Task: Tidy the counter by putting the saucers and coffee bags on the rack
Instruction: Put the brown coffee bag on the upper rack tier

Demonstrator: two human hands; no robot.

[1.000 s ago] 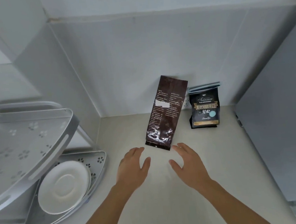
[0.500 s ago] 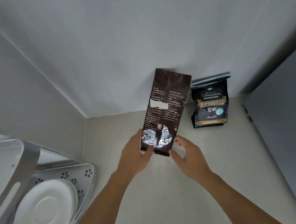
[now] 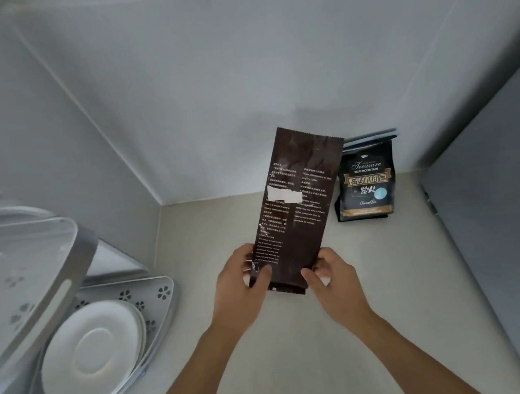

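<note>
A tall dark brown coffee bag [image 3: 297, 206] with small white print stands almost upright at the middle of the counter, tilted a little to the right. My left hand [image 3: 240, 281] grips its lower left edge and my right hand [image 3: 331, 277] grips its lower right edge. Behind it to the right, a shorter black coffee bag [image 3: 366, 186] with gold and blue lettering stands against the wall. At the left, white saucers [image 3: 92, 352] lie stacked on the lower shelf of a grey corner rack [image 3: 165, 320].
The rack's upper shelf [image 3: 22, 277] overhangs the saucers at the far left. A grey panel [image 3: 504, 237] bounds the counter on the right. The beige counter [image 3: 284, 363] runs from the wall corner toward me.
Both hands moved forward from open above the counter and closed on the bottom of the brown bag. The bag now sits nearer and lower in view.
</note>
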